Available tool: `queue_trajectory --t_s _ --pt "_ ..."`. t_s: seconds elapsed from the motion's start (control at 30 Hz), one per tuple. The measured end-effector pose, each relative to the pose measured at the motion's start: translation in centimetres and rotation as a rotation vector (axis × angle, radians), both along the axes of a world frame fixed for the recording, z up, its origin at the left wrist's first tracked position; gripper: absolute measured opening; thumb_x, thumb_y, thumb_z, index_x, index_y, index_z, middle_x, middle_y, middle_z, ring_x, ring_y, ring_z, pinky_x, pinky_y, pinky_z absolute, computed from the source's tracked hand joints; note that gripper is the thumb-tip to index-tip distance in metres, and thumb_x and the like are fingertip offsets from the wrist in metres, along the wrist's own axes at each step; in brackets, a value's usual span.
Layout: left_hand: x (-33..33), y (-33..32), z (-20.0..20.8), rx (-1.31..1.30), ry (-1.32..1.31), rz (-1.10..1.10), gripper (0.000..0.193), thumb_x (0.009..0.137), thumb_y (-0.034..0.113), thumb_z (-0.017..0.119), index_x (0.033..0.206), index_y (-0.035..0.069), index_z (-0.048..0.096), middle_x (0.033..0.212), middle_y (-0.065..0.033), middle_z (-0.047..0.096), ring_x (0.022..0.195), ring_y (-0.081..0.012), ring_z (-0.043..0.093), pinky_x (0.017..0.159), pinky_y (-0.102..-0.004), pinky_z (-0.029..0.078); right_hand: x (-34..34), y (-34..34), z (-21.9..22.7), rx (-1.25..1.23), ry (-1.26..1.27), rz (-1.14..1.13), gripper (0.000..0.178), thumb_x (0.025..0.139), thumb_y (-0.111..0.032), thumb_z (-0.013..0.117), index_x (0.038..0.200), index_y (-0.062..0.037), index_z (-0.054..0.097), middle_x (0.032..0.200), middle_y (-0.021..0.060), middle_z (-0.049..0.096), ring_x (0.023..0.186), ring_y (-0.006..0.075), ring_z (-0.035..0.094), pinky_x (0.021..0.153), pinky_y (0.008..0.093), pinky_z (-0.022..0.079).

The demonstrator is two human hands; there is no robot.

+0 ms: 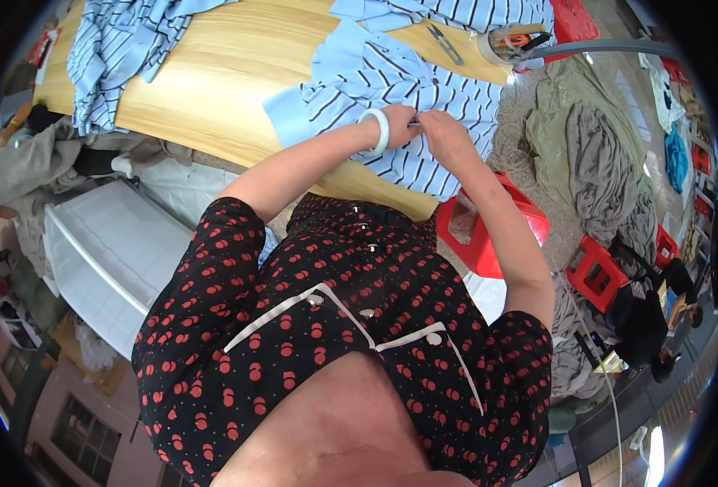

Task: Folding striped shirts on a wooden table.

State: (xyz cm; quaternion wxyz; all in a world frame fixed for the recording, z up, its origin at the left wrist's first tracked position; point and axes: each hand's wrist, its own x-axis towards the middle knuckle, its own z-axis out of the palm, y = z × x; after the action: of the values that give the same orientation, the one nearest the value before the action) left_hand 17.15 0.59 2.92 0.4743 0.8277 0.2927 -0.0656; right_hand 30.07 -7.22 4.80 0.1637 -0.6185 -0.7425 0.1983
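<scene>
A light blue shirt with dark and white stripes (448, 97) lies spread on the wooden table in front of me, its lower part toward the table's near edge. My left hand (399, 126), with a pale bangle (383, 131) on its wrist, is closed on the shirt's front. My right hand (447, 138) meets it from the right, fingers pinched on the cloth near the buttons. Something small and dark shows between the two hands, too small to name. Beyond the shirt lie thread snips (445, 45).
On the wooden table (221, 77), more striped shirts (124, 57) lie at far left and far edge. A clear cup (497, 47) of tools stands at the right corner beside a grey curved bar (602, 49). Red stools (497, 235), heaped cloth (598, 162) and a white bin (116, 243) surround me.
</scene>
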Motion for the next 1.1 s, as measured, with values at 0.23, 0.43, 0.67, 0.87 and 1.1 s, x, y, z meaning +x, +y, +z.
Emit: queue_trajectory --t_s 0.23,0.43,0.67,0.87,1.1 --pt "-0.3 -0.9 -1.0 0.064 -0.094 0.144 0.019 0.073 0.015 0.047 0.081 -0.001 0.053 0.081 -0.0224 0.055 0.079 -0.0358 0.052 0.071 -0.0398 0.041 -0.3 0.2 0.1 0.039 0.034 0.008 0.011 0.068 0.000 0.044 0.078 -0.0008 0.048 0.075 0.0139 0.051 0.075 0.0294 0.050 0.066 0.0373 0.041" --pt "-0.2 -1.2 -1.8 0.103 -0.074 0.155 0.019 0.072 0.013 0.045 0.081 -0.001 0.053 0.082 -0.0216 0.055 0.079 -0.0350 0.052 0.070 -0.0393 0.041 -0.8 0.0 0.6 0.010 -0.007 -0.006 0.014 0.068 0.001 0.044 0.082 -0.0008 0.046 0.076 0.0148 0.051 0.075 0.0297 0.050 0.067 0.0371 0.041" --pt "-0.7 -1.0 0.1 0.161 -0.105 0.134 0.016 0.071 0.010 0.042 0.080 0.002 0.052 0.076 -0.0197 0.055 0.074 -0.0341 0.052 0.066 -0.0403 0.041 -1.1 -0.4 0.6 0.045 0.053 -0.091 0.013 0.070 0.001 0.043 0.082 -0.0012 0.045 0.077 0.0160 0.052 0.076 0.0311 0.051 0.065 0.0385 0.041" --pt "-0.6 -1.0 -0.5 0.227 -0.198 0.065 0.017 0.071 0.010 0.041 0.081 0.002 0.052 0.072 -0.0178 0.054 0.071 -0.0339 0.052 0.065 -0.0409 0.040 -0.6 -0.7 0.1 0.079 0.130 -0.149 0.014 0.070 0.001 0.041 0.083 -0.0017 0.045 0.074 0.0175 0.052 0.073 0.0332 0.051 0.062 0.0405 0.041" --pt "-0.8 -0.9 -0.4 0.102 -0.326 0.137 0.016 0.074 0.015 0.041 0.079 0.000 0.047 0.068 -0.0198 0.051 0.068 -0.0355 0.050 0.061 -0.0410 0.039 0.7 0.3 0.7 -0.038 0.221 -0.250 0.012 0.076 -0.005 0.046 0.087 -0.0021 0.047 0.076 0.0145 0.055 0.072 0.0269 0.055 0.062 0.0319 0.044"
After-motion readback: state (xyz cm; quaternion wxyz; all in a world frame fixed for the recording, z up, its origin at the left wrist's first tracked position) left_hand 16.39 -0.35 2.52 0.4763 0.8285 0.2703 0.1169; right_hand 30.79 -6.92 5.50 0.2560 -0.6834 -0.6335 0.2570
